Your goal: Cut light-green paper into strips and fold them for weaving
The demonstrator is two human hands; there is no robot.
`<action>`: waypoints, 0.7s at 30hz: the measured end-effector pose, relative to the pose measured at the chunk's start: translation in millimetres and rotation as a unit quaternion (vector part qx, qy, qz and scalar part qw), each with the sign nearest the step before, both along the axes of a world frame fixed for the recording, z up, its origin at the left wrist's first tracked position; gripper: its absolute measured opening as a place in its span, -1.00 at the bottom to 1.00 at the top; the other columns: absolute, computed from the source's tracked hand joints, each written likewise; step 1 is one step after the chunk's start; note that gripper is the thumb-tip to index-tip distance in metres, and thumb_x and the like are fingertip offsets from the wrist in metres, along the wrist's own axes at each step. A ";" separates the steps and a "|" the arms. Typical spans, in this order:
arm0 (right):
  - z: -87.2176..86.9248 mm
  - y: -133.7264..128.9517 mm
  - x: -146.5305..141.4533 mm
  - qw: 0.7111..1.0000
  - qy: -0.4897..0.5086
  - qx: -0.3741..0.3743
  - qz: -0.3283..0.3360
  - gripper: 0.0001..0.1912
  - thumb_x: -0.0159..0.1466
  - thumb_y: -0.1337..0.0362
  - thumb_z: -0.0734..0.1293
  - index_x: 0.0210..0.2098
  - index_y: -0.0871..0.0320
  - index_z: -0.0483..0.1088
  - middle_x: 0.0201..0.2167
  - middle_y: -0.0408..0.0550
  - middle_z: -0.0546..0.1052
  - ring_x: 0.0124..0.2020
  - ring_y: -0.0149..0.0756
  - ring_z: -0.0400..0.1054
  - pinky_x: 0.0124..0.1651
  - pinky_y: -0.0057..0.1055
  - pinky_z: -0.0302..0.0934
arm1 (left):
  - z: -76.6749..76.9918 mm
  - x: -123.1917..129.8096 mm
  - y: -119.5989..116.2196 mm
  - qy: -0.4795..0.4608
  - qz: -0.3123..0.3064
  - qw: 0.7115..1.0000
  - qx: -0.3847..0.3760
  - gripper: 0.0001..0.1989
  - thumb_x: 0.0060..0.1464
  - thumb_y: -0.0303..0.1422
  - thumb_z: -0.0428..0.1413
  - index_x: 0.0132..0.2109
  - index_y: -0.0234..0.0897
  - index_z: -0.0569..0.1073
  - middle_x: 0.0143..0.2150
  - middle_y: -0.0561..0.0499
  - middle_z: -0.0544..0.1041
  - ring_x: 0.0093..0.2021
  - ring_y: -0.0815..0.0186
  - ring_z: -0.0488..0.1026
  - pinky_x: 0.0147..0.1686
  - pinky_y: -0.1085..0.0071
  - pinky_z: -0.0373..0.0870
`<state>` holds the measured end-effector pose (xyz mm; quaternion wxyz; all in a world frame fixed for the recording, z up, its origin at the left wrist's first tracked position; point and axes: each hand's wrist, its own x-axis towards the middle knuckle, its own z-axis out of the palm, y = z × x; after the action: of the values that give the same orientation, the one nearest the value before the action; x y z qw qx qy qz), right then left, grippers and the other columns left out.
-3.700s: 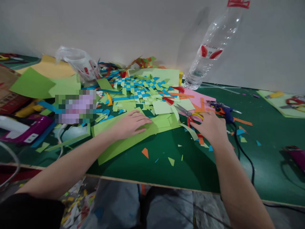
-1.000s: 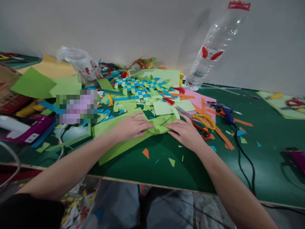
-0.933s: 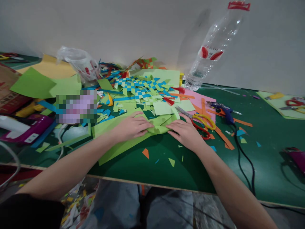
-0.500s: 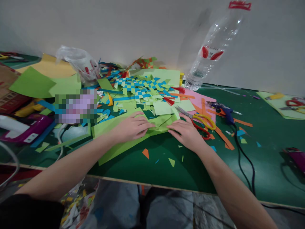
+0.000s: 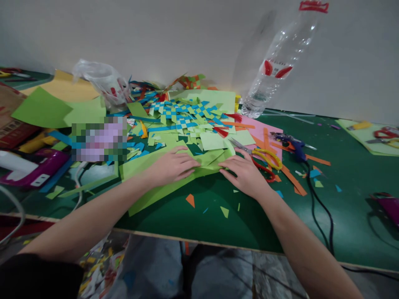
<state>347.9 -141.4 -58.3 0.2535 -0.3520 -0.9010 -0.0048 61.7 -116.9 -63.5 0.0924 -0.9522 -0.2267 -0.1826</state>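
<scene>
Nearest us, an orange scrap point(image 5: 190, 200) lies on the table point(image 5: 249, 224), short of our hands. Our left hand point(image 5: 177, 165) rests over a green sheet point(image 5: 158, 193); its fingertips and our right hand's point(image 5: 241, 169) touch the folded green paper point(image 5: 213, 160) between them, though we cannot tell whether either grips it. Scissors point(image 5: 253, 152) lie beside our right hand; beyond both sit woven pieces point(image 5: 183, 114).

Lettering on 2 objects, the bottle label point(image 5: 277, 69) beyond the right hand point(image 5: 245, 171) and the brown package point(image 5: 11, 124) far left of the left hand point(image 5: 174, 167), is illegible.
</scene>
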 end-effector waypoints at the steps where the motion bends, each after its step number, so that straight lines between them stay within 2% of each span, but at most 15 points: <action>1: 0.4 -0.2 -0.1 1.000 0.003 0.007 0.001 -0.81 0.40 0.30 0.25 -0.16 0.13 0.52 -0.25 -0.04 0.66 -0.21 -0.23 0.52 0.28 0.01 0.07 | 0.2 -0.3 0.1 -0.001 0.002 1.000 -0.005 -0.80 0.38 -0.34 -0.03 -0.02 -0.24 0.47 -0.12 0.03 0.64 -0.15 0.35 0.56 0.20 0.26 0.21; 11: 2.7 -1.0 -0.4 0.999 -0.002 0.034 -0.002 -0.83 0.39 0.33 0.25 -0.11 0.15 0.48 -0.21 -0.02 0.65 -0.12 -0.19 0.51 0.25 0.01 0.11 | 6.0 -0.8 -2.4 0.022 0.020 0.997 -0.066 -0.84 0.35 -0.29 -0.01 -0.23 -0.22 0.35 0.01 -0.01 0.61 -0.05 0.28 0.53 0.24 0.18 0.18; 17: 1.9 -0.4 0.4 0.999 -0.007 0.035 -0.004 -0.82 0.39 0.32 0.25 -0.09 0.16 0.47 -0.18 -0.01 0.64 -0.10 -0.18 0.50 0.26 0.00 0.11 | 4.9 -1.0 -1.7 0.038 0.025 0.997 -0.061 -0.83 0.33 -0.29 0.01 -0.26 -0.23 0.34 -0.11 -0.01 0.62 -0.11 0.28 0.53 0.25 0.16 0.15; 21: 2.0 -1.2 0.4 1.000 -0.007 0.028 -0.001 -0.82 0.39 0.31 0.25 -0.09 0.16 0.46 -0.17 0.00 0.64 -0.08 -0.17 0.50 0.26 0.03 0.10 | 3.3 -1.7 -0.6 0.034 0.023 0.997 -0.060 -0.84 0.31 -0.29 0.03 -0.27 -0.23 0.33 -0.12 -0.01 0.61 -0.14 0.28 0.53 0.23 0.18 0.17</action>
<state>348.4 -142.5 -56.3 0.2573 -0.3459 -0.9017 -0.0326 60.0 -117.6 -60.2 0.0469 -0.9562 -0.2560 -0.1339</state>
